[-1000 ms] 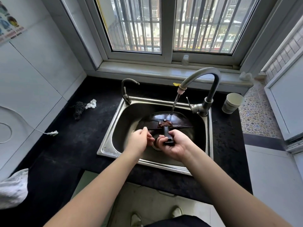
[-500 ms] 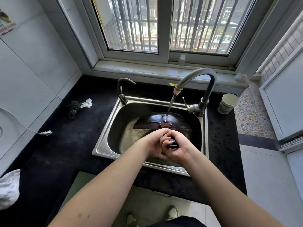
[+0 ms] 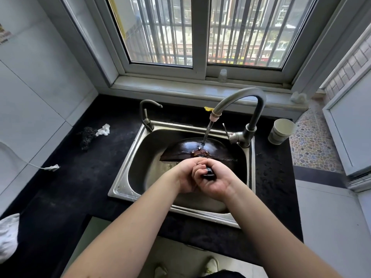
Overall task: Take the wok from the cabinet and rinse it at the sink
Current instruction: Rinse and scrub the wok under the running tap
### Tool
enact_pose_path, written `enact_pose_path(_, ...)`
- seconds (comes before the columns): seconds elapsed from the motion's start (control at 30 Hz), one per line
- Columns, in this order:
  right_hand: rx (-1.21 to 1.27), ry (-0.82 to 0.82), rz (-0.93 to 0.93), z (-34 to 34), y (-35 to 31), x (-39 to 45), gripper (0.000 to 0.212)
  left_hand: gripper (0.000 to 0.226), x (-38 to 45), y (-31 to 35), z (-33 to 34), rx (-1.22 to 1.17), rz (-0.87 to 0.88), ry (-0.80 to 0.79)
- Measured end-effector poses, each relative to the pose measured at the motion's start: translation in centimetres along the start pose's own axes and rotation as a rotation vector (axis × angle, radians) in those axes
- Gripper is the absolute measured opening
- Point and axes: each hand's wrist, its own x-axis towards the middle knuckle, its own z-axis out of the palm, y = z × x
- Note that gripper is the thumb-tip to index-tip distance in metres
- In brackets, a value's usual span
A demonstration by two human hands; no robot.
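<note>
A dark wok (image 3: 188, 148) lies tilted in the steel sink (image 3: 122, 189), its rounded underside up and a rusty handle bracket showing. Water runs from the tall grey tap (image 3: 241, 97) onto that underside. My right hand (image 3: 212, 180) grips the wok's black handle, whose end shows between my fingers. My left hand (image 3: 185, 173) is wrapped around the same handle beside the right, fingers curled. Most of the handle is hidden by both hands.
A small second tap (image 3: 147, 115) stands at the sink's back left. A paper cup (image 3: 282, 130) sits on the black counter to the right. A scourer with a white rag (image 3: 90, 134) and a plug on a cord (image 3: 51, 167) lie on the left.
My left hand has moved from beside the wok handle onto it, joining the right. The wok has tipped so more of its underside faces up under the water.
</note>
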Motion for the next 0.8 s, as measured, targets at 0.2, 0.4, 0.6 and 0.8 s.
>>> enact_pose_path(0.2, 0.012, 0.014, 0.008, 1.0, -0.7, 0.1, 0.021, 0.029, -0.2, 0.8, 0.2, -0.030, 0.044, 0.032)
enact_pose_path(0.4, 0.046, -0.007, 0.022, 1.9, -1.2, 0.1, 0.013, 0.031, -0.8, 1.8, 0.6, 0.007, 0.017, 0.041)
enact_pose_path(0.6, 0.056, -0.005, 0.028, 1.9, -2.0, 0.2, 0.010, 0.029, -0.9, 2.3, 1.1, 0.010, 0.020, 0.040)
enact_pose_path(0.8, 0.073, -0.039, -0.018, 2.0, -2.6, 0.0, 0.011, 0.028, -0.7, 2.8, 1.8, 0.008, 0.046, 0.049)
